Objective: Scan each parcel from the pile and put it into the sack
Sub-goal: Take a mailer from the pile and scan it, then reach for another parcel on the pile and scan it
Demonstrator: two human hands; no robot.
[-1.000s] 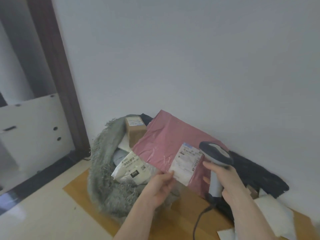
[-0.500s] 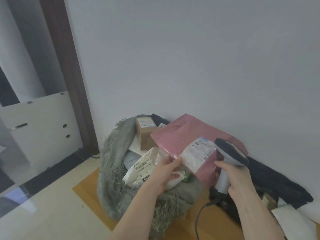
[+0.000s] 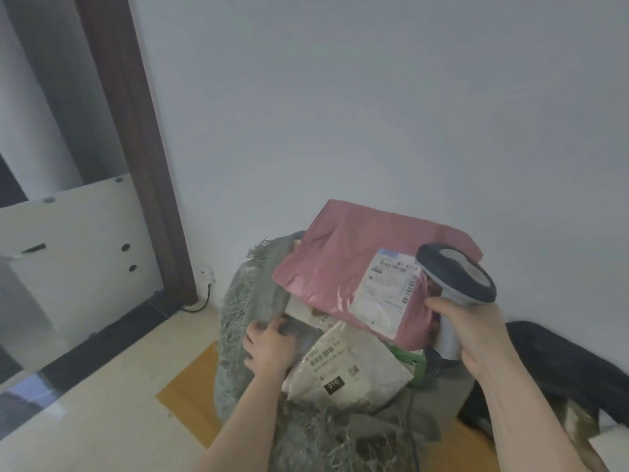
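A pink mailer (image 3: 340, 267) with a white label lies tilted on top of the parcels in the frayed grey-green sack (image 3: 245, 301); no hand holds it. My left hand (image 3: 269, 345) reaches into the sack's left side, fingers spread against a grey parcel just inside the rim. My right hand (image 3: 473, 332) grips the handle of a grey barcode scanner (image 3: 456, 270), whose head sits right beside the pink mailer's label. A white mailer (image 3: 347, 373) marked 010 lies in the sack's mouth below the pink one.
A black bag (image 3: 561, 369) and pale parcels (image 3: 609, 447) lie on the floor to the right. The sack stands on a wooden board (image 3: 190, 396) against the wall. A dark door frame (image 3: 136, 131) and a white panel (image 3: 68, 250) are on the left.
My left hand let go of the pink mailer, which now rests on the sack's contents, and moved down to the sack's left side. The scanner stayed at the label.
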